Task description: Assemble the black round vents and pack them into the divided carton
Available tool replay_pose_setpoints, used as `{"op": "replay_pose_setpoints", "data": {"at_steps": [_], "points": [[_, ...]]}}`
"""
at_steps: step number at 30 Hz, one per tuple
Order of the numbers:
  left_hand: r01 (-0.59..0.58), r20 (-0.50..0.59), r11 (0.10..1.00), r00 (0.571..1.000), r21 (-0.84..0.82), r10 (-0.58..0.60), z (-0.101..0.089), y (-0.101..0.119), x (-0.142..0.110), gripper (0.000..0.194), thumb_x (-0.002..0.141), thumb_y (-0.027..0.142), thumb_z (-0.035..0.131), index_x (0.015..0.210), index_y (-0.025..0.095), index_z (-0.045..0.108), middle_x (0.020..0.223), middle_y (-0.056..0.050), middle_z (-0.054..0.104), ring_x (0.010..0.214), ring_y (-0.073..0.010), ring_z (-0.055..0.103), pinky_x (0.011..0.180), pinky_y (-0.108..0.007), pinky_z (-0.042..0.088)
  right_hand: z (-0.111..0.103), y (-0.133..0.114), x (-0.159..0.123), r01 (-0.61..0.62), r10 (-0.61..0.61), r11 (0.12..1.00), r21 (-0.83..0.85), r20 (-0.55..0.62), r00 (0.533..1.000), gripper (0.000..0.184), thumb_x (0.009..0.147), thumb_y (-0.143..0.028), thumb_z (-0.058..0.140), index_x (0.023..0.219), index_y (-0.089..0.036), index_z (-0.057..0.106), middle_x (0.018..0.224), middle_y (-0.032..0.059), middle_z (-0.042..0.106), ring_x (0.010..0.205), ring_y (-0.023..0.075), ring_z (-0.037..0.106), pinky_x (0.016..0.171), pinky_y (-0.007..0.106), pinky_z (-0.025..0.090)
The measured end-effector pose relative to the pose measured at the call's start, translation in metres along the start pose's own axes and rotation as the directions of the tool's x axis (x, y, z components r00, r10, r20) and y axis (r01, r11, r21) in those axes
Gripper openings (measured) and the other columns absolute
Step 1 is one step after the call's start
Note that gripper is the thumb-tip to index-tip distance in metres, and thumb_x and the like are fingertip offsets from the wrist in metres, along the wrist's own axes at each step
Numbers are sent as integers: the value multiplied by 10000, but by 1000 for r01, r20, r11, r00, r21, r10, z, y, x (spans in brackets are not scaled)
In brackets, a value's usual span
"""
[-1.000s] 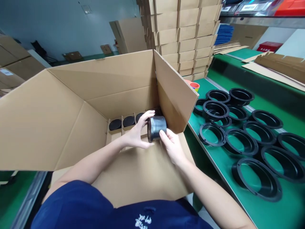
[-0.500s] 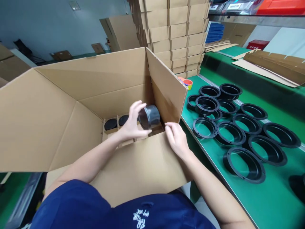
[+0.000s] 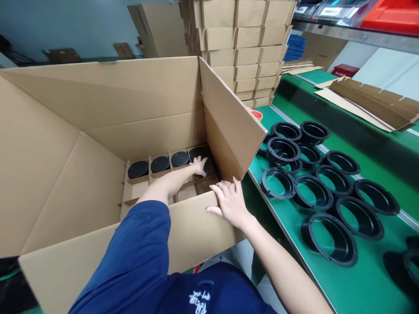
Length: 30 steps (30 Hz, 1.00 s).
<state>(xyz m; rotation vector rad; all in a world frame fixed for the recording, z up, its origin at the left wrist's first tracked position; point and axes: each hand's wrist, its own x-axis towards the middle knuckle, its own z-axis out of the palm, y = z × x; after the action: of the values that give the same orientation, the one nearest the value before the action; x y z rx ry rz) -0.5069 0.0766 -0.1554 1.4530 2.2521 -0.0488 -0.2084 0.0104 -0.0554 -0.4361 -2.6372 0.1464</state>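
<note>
Inside the open cardboard box [image 3: 147, 100], my left hand [image 3: 199, 166] reaches to the back right compartment. Its fingers are spread and touch the top and near side of a black round part [image 3: 198, 152], which sits in that compartment and is partly covered by the hand. Several similar black parts, among them one black disc-topped part [image 3: 180, 158], stand in the back row to its left. My right hand [image 3: 231, 201] is closed over the top edge of the near flap, by the box's right corner, with the thumb on the near side.
A cardboard divider [image 3: 140, 189] forms compartments in the box. On the green workbench [image 3: 278, 226] at right lie several black flanged rings [image 3: 313, 192]. Stacked cardboard trays [image 3: 250, 52] rise behind the box. Flat cardboard [image 3: 363, 104] lies farther back, beneath a metal shelf [image 3: 356, 32].
My left hand has lowered the black part into the back right compartment, and its fingers are now spread. My right hand stays at the flap edge. The view has shifted slightly.
</note>
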Motion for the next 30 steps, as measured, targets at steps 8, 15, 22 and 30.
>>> {"op": "replay_pose_setpoints", "data": {"at_steps": [8,15,22,30], "points": [[-78,121,995,990,68,69,39,-26,24,992,875,575,648,1636,182,148,1697,-198,-4,1560,-407,29,1208,-636,219,8,2,4,-27,26,999,23,45,999,640,992,-642,549,1409,-156,551,1300,152,628,1309,351,491,1213,617,195],[-133,60,986,990,104,127,37,-28,9,743,954,439,490,1599,123,301,1681,-218,96,1568,-361,60,1231,-567,184,14,0,8,-28,27,1000,15,23,999,708,935,-705,588,1390,-163,567,1299,148,632,1300,336,508,1216,598,236],[-112,-212,989,968,97,130,-20,19,0,735,870,354,516,1530,67,370,1554,-306,378,1481,-445,320,1125,-681,331,16,10,18,4,-4,999,-41,6,1000,712,931,-740,557,1382,-190,568,1314,112,640,1315,310,493,1253,566,175],[-527,-901,847,333,68,279,-128,71,-99,879,896,442,599,1593,148,151,1574,-221,252,1488,-395,265,1231,-592,256,-7,9,7,82,-86,996,-43,-100,991,576,1012,-611,538,1351,-148,581,1359,129,615,1358,269,476,1254,529,207]]}}
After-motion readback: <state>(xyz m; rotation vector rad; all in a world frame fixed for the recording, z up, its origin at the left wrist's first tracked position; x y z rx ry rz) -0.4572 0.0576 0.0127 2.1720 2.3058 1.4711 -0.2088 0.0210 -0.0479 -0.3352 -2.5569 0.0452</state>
